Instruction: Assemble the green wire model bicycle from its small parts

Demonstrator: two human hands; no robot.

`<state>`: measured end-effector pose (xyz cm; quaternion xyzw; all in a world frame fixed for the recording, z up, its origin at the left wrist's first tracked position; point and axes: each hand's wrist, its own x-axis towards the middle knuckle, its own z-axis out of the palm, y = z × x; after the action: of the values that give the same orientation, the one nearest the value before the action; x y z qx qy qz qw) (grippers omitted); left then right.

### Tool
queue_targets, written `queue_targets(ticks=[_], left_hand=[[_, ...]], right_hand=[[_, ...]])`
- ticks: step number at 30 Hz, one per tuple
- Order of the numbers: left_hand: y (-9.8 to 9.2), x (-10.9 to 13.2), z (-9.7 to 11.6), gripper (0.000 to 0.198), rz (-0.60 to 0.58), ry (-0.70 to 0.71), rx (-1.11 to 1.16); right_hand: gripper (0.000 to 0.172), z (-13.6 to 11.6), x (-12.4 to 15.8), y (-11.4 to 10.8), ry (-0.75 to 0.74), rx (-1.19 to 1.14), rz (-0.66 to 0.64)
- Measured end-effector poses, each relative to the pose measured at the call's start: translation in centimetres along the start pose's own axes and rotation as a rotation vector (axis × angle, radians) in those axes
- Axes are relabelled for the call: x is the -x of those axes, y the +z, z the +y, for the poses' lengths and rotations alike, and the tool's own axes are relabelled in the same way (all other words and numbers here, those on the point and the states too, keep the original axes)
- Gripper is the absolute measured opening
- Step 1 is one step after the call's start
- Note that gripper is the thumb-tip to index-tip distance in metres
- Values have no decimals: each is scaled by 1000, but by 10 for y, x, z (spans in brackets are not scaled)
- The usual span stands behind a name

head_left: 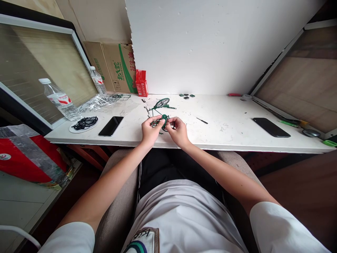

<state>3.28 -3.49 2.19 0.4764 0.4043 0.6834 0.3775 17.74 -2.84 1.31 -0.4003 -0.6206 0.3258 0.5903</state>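
A small green model bicycle (pixel 157 111) lies on the white table near its front edge, with one spoked wheel (pixel 162 102) at the far end. My left hand (pixel 151 132) is closed in a pinch on the near part of the model, its thumb against a round green piece (pixel 164 117). From the other side my right hand (pixel 179 133) pinches the same area, thumb and fingertips pressed together. A dark wheel partly shows behind the right fingers. Exactly what sits between the fingertips is partly hidden.
A small screwdriver-like tool (pixel 202 121) lies to the right. Phones rest at left (pixel 111 126) and right (pixel 271 127). Black parts fill a white plate (pixel 73 130); green frames (pixel 116 97), water bottles (pixel 61 100), a red box (pixel 141 84) and dark pieces (pixel 186 95) stand farther back.
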Motion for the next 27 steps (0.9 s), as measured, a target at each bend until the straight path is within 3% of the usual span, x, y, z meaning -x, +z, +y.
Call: queue_targets(ticks=[14,22,27], left_hand=[[-1,-1,-1,43,-77,-35,86],[-3,-1,-8,28,-141,243,-181],[-2,0,-5,25,-148,286,-239]], right_hand=[[36,7,0,3,-9,-50,15],[38,16,2,12,-23,-224,60],[46,17,1,12,-44,-301,41]])
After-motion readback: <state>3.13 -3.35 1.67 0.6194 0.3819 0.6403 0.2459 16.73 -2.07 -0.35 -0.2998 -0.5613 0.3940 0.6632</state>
